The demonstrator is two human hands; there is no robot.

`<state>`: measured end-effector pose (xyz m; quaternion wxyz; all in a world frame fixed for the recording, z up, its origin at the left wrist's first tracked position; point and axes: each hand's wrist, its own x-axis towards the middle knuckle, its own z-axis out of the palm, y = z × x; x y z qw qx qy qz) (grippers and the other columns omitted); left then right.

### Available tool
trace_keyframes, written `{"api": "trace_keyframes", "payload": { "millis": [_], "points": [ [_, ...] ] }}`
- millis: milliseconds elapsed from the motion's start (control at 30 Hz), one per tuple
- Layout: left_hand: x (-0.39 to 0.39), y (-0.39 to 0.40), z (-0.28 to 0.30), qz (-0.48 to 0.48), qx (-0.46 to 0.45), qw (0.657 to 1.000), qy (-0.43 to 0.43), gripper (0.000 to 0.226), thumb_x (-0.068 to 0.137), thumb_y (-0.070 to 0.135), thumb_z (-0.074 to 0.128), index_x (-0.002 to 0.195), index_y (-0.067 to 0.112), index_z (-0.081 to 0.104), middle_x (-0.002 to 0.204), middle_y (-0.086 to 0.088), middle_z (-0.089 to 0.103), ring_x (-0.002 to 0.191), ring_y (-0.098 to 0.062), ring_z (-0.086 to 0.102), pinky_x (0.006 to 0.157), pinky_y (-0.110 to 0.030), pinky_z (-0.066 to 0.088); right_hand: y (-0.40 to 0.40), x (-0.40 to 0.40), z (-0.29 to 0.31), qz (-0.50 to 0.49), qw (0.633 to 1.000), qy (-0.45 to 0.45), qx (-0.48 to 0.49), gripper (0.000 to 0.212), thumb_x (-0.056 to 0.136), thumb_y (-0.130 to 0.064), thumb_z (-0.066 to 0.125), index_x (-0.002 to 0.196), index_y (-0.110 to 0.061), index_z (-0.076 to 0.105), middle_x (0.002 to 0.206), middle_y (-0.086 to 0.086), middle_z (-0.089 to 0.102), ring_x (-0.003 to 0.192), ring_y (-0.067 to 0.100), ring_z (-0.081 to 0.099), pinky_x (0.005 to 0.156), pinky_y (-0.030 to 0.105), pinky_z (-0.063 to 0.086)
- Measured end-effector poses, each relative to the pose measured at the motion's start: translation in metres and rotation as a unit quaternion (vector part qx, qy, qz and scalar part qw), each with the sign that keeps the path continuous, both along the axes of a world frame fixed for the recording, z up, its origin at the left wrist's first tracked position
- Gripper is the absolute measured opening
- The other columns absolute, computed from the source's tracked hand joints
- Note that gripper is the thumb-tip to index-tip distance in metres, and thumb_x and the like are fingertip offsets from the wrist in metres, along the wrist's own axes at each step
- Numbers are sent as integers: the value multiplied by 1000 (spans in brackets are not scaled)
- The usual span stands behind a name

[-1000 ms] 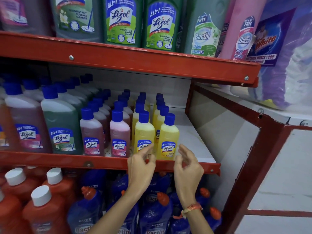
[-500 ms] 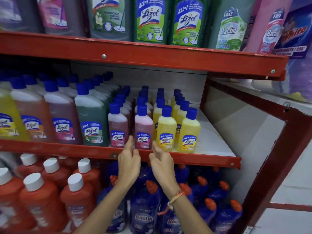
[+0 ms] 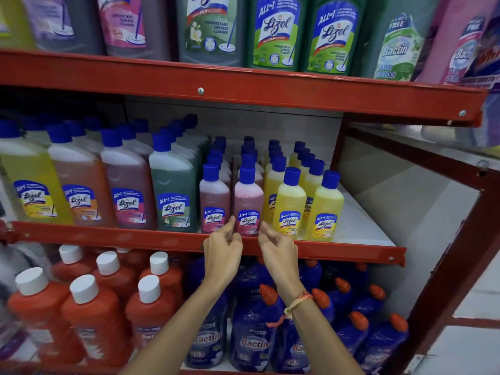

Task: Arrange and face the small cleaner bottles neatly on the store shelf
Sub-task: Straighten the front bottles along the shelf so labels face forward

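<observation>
Small blue-capped Lizol bottles stand in rows at the right end of the middle shelf (image 3: 359, 226). The front ones are a maroon bottle (image 3: 214, 197), a pink bottle (image 3: 248, 197) and two yellow bottles (image 3: 289, 204) (image 3: 326, 209), all upright with labels facing me. My left hand (image 3: 223, 251) and my right hand (image 3: 278, 251) are raised in front of the shelf's red edge, one on each side of the pink bottle's base. Their fingertips reach its lower sides; the fingers are loosely curled and hold nothing.
Larger Lizol bottles (image 3: 173, 190) fill the shelf's left part. Big cleaner bottles (image 3: 276, 31) stand on the shelf above. Below are orange bottles with white caps (image 3: 92, 315) and blue Bactin bottles (image 3: 251, 336). A red frame post (image 3: 446, 269) borders the right side.
Both hands have moved left along the shelf edge, from the front yellow bottles to the pink bottle, and have come closer together around it.
</observation>
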<state>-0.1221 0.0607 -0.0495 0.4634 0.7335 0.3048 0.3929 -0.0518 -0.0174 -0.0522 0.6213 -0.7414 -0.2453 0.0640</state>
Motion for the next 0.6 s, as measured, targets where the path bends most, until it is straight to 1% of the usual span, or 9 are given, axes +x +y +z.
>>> {"api": "trace_keyframes", "payload": {
  "millis": [67,100,167,300,400,433,500,533,600],
  "points": [
    [-10,10,0,-4,-18,1000,-6,44,85,8,50,128,14,53,89,14,69,77,7,55,73,-6,33,11,-9,1,-13,1000,-9,-2,38,88,-17,56,126,-16,61,127,-2,65,117,5,56,99,19,41],
    [-9,8,0,-9,-25,1000,-7,43,84,9,51,127,14,54,104,5,72,91,1,60,78,-6,34,11,-8,1,-17,1000,-13,-1,38,88,-18,56,126,-16,62,126,-1,66,115,7,58,99,22,44],
    [-9,6,0,-12,-30,999,-7,44,84,10,51,127,14,54,124,-6,64,110,-7,59,85,-10,37,12,-6,2,-22,1000,-15,-7,38,88,-20,57,125,-16,62,123,0,68,104,3,58,94,21,45],
    [-10,10,-2,-7,-19,1000,-5,43,83,10,52,126,12,55,128,-7,61,113,-9,58,81,-3,33,11,-7,-1,-14,1000,-19,-19,38,88,-20,57,126,-16,61,123,-1,67,103,-1,55,92,18,42],
    [-9,9,-1,-4,-24,1000,-9,43,84,9,52,127,11,55,128,-7,61,116,-12,58,89,-9,37,9,-5,0,-13,999,-24,-26,38,88,-20,57,125,-16,62,123,-1,67,104,-1,56,90,15,42],
    [-9,7,-1,3,-19,1000,-15,44,84,9,52,127,12,54,126,-8,62,116,-14,59,94,-14,39,6,-3,0,-21,999,-32,-30,37,88,-20,57,124,-17,63,120,1,69,95,-2,57,84,13,43],
    [-11,1,-4,45,13,998,-51,45,82,7,51,127,14,55,120,-8,67,113,-15,61,99,-22,43,-4,-2,0,-60,997,-50,-24,34,87,-20,57,119,-17,67,102,10,76,68,1,53,62,6,40],
    [-12,-4,-6,62,27,994,-83,45,82,5,51,126,15,56,119,-6,67,111,-13,62,98,-24,45,-11,0,0,-91,994,-53,-8,32,87,-19,56,116,-16,69,91,14,77,59,4,48,53,5,37],
    [-11,-19,-7,33,31,991,-126,45,83,3,51,125,17,57,121,0,66,109,-1,60,96,-18,46,-25,6,-1,-147,987,-54,29,30,87,-17,56,113,-15,70,81,13,76,54,5,48,49,5,37]
  ]
}}
